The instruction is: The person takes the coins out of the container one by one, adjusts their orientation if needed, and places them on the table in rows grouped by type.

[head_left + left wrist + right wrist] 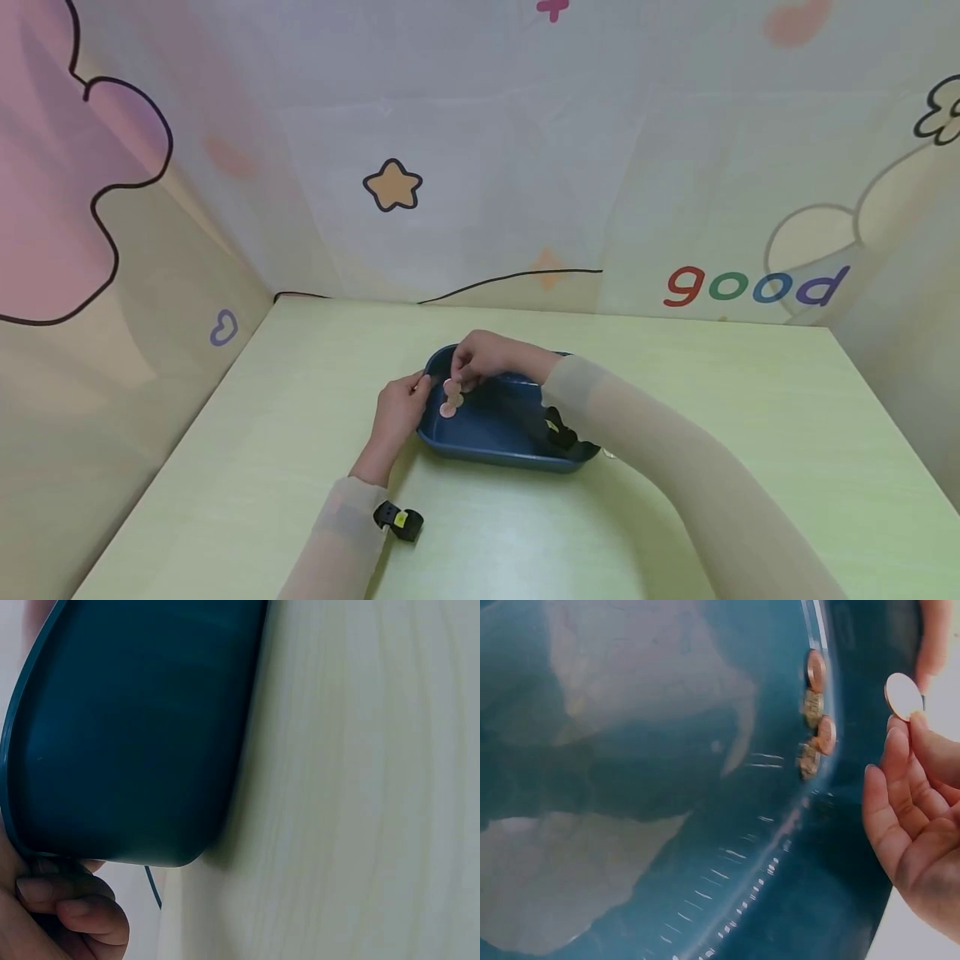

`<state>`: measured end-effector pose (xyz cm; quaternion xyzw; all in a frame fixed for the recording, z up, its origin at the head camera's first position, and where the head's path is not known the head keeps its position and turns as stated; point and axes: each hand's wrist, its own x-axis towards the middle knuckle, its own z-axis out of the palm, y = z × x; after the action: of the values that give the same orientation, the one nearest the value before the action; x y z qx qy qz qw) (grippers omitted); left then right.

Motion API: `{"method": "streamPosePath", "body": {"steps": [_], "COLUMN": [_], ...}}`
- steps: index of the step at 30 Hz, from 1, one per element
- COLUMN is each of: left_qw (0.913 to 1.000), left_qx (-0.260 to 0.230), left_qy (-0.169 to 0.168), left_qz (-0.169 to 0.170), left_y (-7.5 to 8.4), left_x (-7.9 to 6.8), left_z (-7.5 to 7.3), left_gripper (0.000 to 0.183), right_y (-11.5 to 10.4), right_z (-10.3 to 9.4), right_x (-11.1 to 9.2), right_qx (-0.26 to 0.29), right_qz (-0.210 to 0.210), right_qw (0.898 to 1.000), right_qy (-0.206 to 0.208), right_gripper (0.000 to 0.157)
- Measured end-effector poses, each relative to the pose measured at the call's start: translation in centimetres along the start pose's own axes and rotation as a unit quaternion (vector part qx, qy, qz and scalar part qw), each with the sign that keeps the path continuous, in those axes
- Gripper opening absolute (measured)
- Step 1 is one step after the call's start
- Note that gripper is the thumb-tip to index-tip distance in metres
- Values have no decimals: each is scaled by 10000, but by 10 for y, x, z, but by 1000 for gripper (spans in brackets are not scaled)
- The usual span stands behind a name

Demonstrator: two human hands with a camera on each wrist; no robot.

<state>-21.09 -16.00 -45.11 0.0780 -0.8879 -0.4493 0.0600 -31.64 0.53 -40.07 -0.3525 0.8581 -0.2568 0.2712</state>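
A dark blue rectangular tray [495, 425] lies on the table. My left hand [399, 410] grips its left end, thumb at the rim; in the left wrist view the fingers [94, 919] curl below the tray wall [127, 742]. Over the tray's left part, my right hand [483, 357] pinches a round copper-coloured coin [904, 696] between thumb and fingertips. Several coins [815, 670], copper and brassy, sit in a row along the curved edge of the tray floor [645, 772] in the right wrist view. From the head they show as small discs [447, 410] below the right fingers.
Just past the tray's right end, partly behind the right sleeve [637, 417], a small pale round thing [609, 453] lies on the light wooden table [720, 375]. Printed cloth walls [480, 167] stand at the back and sides. A black wrist camera [401, 521] sits on the left sleeve.
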Motion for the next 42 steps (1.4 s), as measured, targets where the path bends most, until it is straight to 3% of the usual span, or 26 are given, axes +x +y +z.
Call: {"method": "streamPosePath", "body": {"steps": [13,20,30,42], "left_qw": [9999,9998,9997,9998], "left_qx": [14,-11,95,89], "left_qy": [19,-26,-30,6], "left_qz": [-106,-197,-219,-171], "left_y": [2,3,4,4], "left_x": [-1,-1,-2,-2], "left_z": [0,1,1,2], "left_gripper": [38,39,39,39], "right_y": [-12,-13,4,35], "right_z": [-21,-25,-34,-37], "right_x": [-35,-63,-107,-152], "right_qx": [42,288,953,1053], "right_qz": [19,298,496,846], "right_qw": [10000,9984,9917,9831], "right_qy": [63,394,713,1234], "right_gripper": [15,16,17,18]}}
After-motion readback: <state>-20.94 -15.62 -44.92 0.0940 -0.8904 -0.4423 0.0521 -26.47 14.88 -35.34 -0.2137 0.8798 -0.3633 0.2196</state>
